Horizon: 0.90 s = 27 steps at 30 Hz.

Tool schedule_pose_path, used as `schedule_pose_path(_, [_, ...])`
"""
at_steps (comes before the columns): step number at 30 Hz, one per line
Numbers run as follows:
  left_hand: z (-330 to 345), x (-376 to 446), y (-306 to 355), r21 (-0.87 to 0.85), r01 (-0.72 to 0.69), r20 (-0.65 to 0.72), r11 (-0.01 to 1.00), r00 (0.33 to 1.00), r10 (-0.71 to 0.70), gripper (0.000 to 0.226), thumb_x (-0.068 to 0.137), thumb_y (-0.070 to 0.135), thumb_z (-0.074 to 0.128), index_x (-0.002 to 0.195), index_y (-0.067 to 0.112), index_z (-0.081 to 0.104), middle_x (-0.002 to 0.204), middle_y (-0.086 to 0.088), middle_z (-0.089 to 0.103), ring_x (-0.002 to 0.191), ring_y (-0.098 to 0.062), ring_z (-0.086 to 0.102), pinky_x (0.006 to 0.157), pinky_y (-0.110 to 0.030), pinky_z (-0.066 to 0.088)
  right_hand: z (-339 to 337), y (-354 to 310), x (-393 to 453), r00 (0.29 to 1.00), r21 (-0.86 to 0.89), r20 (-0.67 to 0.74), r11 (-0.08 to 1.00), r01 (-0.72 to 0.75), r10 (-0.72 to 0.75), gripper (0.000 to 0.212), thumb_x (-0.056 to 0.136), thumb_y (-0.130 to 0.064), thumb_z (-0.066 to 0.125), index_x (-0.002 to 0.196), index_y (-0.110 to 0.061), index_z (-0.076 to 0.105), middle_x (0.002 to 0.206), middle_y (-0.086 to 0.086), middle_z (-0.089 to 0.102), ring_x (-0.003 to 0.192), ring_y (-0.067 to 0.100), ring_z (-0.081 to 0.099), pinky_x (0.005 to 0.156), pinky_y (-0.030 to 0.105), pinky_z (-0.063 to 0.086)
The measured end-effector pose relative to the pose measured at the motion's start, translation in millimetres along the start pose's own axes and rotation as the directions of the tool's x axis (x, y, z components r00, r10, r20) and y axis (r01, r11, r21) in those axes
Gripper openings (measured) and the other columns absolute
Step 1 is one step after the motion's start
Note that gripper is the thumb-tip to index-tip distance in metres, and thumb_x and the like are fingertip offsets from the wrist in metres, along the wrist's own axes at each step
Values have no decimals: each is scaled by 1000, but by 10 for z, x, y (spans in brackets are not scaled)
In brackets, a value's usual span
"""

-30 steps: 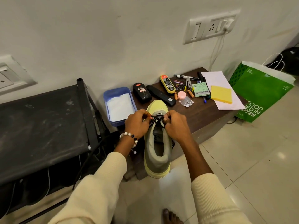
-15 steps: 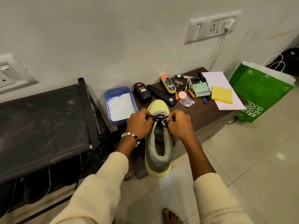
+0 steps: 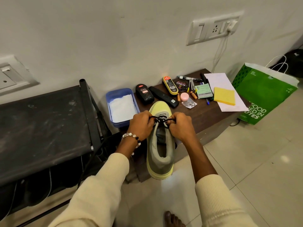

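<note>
Brown wood formed the low table (image 3: 205, 115), and a yellow-and-grey sneaker (image 3: 161, 158) sat at its front edge, heel toward the person. The left hand (image 3: 141, 126) and right hand (image 3: 179, 126) flanked the tongue, each pinching one end of the black shoelace (image 3: 159, 119) crossed between them.

Cream ribbed-knit sleeves (image 3: 101, 190) on both arms, pearly-and-black bead bracelet (image 3: 133, 138) just behind the left hand (image 3: 142, 126), and barefoot too.
</note>
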<state>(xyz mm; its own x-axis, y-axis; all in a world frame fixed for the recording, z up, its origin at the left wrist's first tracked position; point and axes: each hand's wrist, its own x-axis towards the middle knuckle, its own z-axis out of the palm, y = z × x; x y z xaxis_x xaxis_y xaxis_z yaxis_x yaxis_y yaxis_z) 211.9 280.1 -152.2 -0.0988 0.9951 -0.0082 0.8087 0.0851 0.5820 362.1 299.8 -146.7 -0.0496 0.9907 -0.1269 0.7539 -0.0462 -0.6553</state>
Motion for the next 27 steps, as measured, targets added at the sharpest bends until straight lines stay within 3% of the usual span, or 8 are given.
schedule_pose_path(3, [-12,13,-62,-144,56,-9,988,998,-58,18,93,21,61,107,9,61,96,-7,65,82,-13,56,67,-14,41,-43,29,-8,998,188,-37,981,-43,51,4,86,-6,63,87,-10,63,92,8,66,85,17,63,78,30,54])
schedule_pose_path(5, [-37,7,-97,-258,136,4,957,990,-140,17,87,24,70,97,12,64,88,-2,66,75,-11,61,60,-9,43,-97,76,-19,991,290,-21,949,-121,133,8,81,-4,70,80,-9,63,86,8,68,80,18,67,78,37,57])
schedule_pose_path(7, [-62,-18,-105,-355,203,55,913,979,-196,14,83,22,75,88,13,67,84,-4,69,71,-13,65,62,-20,53,-154,106,-54,984,260,72,949,-176,163,10,80,-4,71,72,-9,67,81,8,70,79,20,69,78,41,58])
schedule_pose_path(11, [-67,-85,-74,-413,137,107,900,989,-102,14,84,9,72,92,22,72,93,-4,71,84,-17,67,78,-34,59,-232,88,-114,983,238,172,966,-103,62,11,82,-3,68,82,-14,72,85,10,71,83,21,68,79,41,58])
schedule_pose_path(16, [0,-115,-64,-406,95,32,909,995,-90,20,84,11,72,90,30,74,96,-3,73,88,-17,68,76,-34,59,-224,86,-136,986,318,167,948,-35,-20,23,82,2,67,89,-19,74,81,23,63,74,19,61,70,39,60])
schedule_pose_path(19, [9,-118,-42,-348,77,-26,934,995,-91,12,86,16,70,94,25,75,94,-2,72,87,-16,66,79,-35,58,-162,76,-134,992,290,118,957,5,-40,14,83,-7,69,90,-17,74,77,7,69,75,19,67,71,35,60])
schedule_pose_path(23, [-22,-97,-46,-250,63,-32,966,997,-74,10,90,19,65,97,16,71,92,-5,72,85,-19,66,81,-36,56,-129,93,-99,1000,204,10,979,-14,12,9,90,-12,60,84,-11,67,86,9,69,78,21,67,70,38,59])
schedule_pose_path(27, [-52,-97,-59,-251,100,-33,963,993,-111,10,88,21,63,90,12,67,86,-8,70,79,-22,66,75,-34,55,-194,76,-93,995,259,63,962,-85,71,6,91,-9,58,90,-4,62,90,13,68,73,19,69,60,31,59])
